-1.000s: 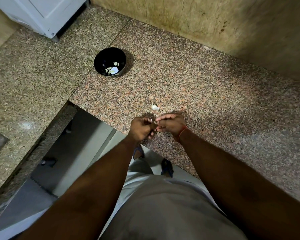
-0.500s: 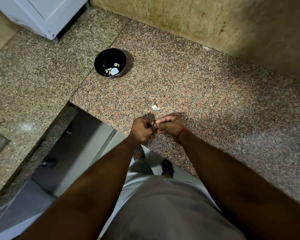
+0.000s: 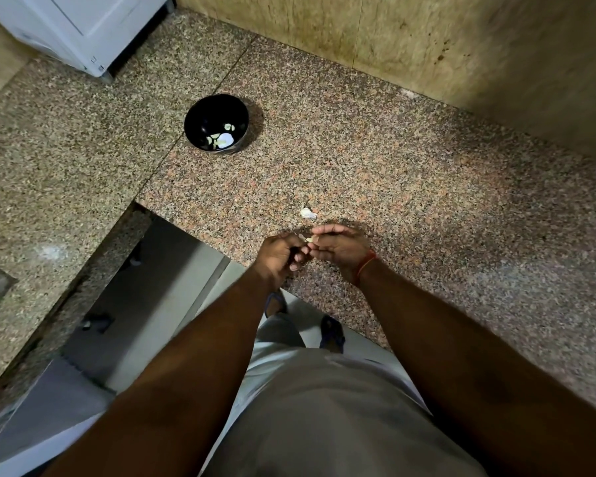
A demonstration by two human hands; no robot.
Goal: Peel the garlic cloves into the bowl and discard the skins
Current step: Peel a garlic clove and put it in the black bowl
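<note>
One bowl (image 3: 216, 124), two hands, one loose garlic piece (image 3: 308, 213) on counter

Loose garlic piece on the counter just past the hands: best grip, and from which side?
Pinch the white garlic piece across its narrow width, coming from above. It is small, lies low on the granite counter and has bare stone all round. Both the left hand and the right hand are busy with a clove.

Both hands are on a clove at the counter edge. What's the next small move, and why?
Probably keep stripping skin off the garlic clove pinched between the left hand and right hand. It looks partly peeled, and the black bowl of peeled cloves sits far back on the counter, so carrying it over seems early.
</note>
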